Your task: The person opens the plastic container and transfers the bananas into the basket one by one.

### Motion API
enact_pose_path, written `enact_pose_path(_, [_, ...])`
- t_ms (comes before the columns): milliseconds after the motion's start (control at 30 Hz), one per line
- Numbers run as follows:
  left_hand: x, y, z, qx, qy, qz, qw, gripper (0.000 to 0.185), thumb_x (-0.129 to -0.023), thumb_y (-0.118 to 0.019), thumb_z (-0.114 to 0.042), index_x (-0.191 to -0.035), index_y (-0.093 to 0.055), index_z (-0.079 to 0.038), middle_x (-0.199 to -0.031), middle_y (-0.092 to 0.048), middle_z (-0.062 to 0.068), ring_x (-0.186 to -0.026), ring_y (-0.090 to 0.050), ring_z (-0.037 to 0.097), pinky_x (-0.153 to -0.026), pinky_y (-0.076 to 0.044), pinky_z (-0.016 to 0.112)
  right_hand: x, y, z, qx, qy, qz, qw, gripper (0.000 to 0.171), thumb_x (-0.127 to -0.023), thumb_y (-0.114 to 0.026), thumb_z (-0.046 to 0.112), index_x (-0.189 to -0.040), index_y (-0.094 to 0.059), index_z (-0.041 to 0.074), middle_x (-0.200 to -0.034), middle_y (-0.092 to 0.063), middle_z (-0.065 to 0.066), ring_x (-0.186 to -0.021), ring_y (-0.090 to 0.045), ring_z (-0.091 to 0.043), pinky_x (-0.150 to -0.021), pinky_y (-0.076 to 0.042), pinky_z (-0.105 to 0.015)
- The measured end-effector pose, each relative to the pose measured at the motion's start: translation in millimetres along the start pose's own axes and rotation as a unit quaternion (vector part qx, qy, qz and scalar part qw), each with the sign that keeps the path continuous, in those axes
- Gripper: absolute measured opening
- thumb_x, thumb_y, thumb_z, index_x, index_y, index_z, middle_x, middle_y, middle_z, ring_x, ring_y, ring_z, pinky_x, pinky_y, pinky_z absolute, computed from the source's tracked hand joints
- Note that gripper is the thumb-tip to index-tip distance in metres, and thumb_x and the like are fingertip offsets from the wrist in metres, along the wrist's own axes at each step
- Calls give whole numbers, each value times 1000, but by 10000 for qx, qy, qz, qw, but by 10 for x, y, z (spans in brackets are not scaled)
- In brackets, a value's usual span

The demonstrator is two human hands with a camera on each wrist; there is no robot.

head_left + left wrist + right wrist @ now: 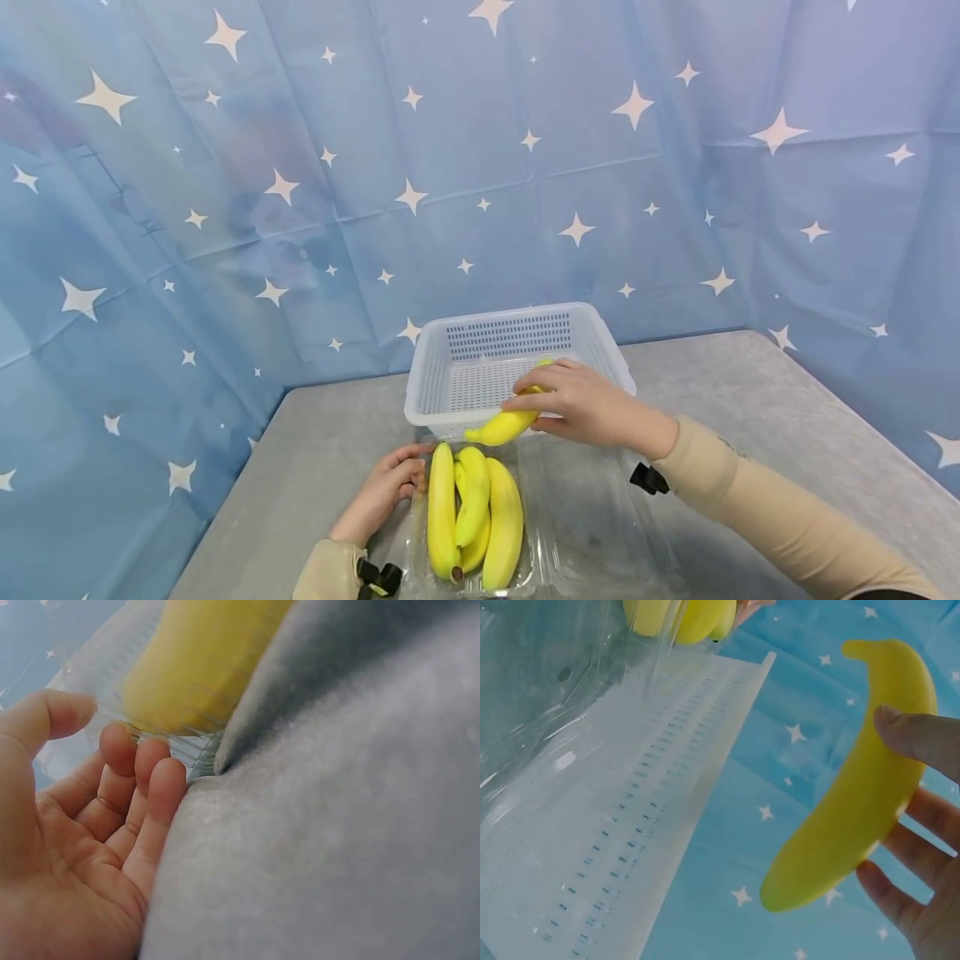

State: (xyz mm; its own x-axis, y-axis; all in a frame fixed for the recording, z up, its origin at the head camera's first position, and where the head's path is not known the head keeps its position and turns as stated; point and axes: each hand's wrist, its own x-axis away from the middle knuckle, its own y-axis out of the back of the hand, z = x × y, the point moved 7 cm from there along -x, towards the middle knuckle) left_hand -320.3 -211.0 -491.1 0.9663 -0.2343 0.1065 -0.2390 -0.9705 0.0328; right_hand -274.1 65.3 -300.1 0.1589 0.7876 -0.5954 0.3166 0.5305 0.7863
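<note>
Yellow curved banana (506,427), gripped by the right hand (581,402), long axis slanting near-left to far-right over the near rim of a white perforated plastic basket (510,336); left hand (386,490), fingers loosely bent, at a clear plastic clamshell's (592,521) left edge

The basket (510,335) is open above but walled all round.

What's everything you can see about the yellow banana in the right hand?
The curved, smooth yellow banana has a short bent stem at one end and a rounded, slightly greenish other end. It looks whole and unpeeled; I can't tell if it's real. The right hand holds it tilted, thumb on one side and fingers on the other, near the front edge of the white, slotted plastic basket, seemingly without touching it.
</note>
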Motion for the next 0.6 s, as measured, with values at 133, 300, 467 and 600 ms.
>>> enact_pose_path(133, [-5, 11, 8, 29, 33, 4, 10000, 47, -95, -55, -15, -135, -48, 8, -78, -57, 4, -67, -55, 13, -59, -51, 26, 4, -9, -65, 12, -30, -27, 10000, 53, -68, -88, 10, -118, -69, 19, -107, -64, -1, -100, -60, -20, -80, -48, -41])
enact_pose_path(300, [-4, 13, 8, 18, 48, 10, 10000, 46, -95, -55, -14, -135, -49, 8, -78, -57, 4, -67, -55, 14, -59, -50, 26, 28, -17, -150, -28, -205, 7, 9998, 53, -69, -87, 11, -118, -69, 19, -108, -64, -1, -100, -60, -22, -78, -48, -40])
enact_pose_path(467, [-4, 4, -3, -1, 12, 32, 10000, 45, -96, -54, -14, -135, -49, 8, -79, -57, 4, -67, -56, 13, -59, -50, 26, 53, -31, -216, -1, -342, 66, 9994, 52, -70, -87, 11, -118, -69, 19, -108, -65, -2, -102, -60, -22, -78, -48, -40])
enact_pose_path(600, [2, 3, -2, -9, 34, 29, 10000, 45, -96, -54, -14, -135, -49, 8, -78, -57, 4, -67, -56, 13, -59, -51, 26, 70, -42, -259, 25, -431, 143, 9990, 51, -70, -87, 12, -118, -69, 19, -109, -65, -2, -103, -60, -21, -77, -48, -38])
